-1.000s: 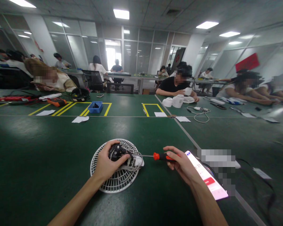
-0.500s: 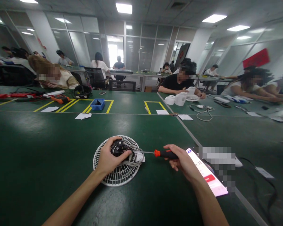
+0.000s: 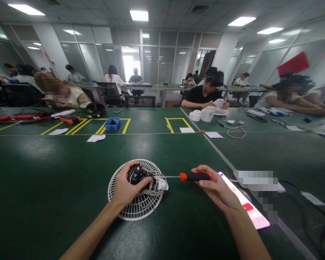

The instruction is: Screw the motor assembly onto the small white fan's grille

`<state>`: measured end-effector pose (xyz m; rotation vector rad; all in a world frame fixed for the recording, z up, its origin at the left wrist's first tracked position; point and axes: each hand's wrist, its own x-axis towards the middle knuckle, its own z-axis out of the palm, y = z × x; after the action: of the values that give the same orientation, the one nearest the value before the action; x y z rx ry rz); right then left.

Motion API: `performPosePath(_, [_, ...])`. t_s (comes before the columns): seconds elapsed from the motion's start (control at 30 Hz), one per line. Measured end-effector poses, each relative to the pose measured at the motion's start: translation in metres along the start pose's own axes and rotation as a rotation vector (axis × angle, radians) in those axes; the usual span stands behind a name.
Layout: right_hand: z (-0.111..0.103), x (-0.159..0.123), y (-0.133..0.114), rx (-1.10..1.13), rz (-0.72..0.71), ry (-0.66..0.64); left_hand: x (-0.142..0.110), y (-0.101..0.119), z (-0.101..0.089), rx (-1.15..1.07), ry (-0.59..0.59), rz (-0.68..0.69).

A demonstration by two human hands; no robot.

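A round white fan grille [image 3: 124,213] lies on the green table in front of me. On top of it sits a black fan motor [image 3: 135,174] with pale wires [image 3: 148,193] and a small white part on its right side. My left hand [image 3: 127,187] is closed round the motor, thumb at its right side. My right hand [image 3: 216,186] grips the rear of a red and black screwdriver [image 3: 196,176] between thumb and fingers. The screwdriver lies level, pointing left, its shaft reaching the motor's right side near my left thumb. The exact contact of its tip is too small to make out.
A lit phone [image 3: 256,213] lies beside my right forearm, with a blurred-out white object [image 3: 257,180] and cable behind it. Farther back are a blue bin [image 3: 112,124], paper slips, white fan parts [image 3: 207,114], a coiled cable [image 3: 237,128] and a person in black [image 3: 195,95].
My right hand has shifted its grip back along the screwdriver, so more of the handle shows. My left hand still holds the motor. The whole view has tilted slightly.
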<state>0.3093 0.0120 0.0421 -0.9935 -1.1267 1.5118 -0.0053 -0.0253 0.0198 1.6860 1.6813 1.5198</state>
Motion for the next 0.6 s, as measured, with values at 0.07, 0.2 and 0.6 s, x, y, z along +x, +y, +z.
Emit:
performPosePath(0.07, [0.0029,-0.0002,0.0000,0.002,-0.023,-0.007,-0.0001,0.0003,0.0000,0.005,-0.003,0.003])
performPosePath(0.2, [0.0092,0.0030,0.0037,-0.075,-0.001,0.038,-0.0002,0.0004,-0.0003,0.020,0.001,0.016])
performPosePath(0.6, [0.0096,0.0012,0.0010,-0.058,0.021,0.061,-0.0012,-0.0030,0.0007,0.051,-0.009,0.050])
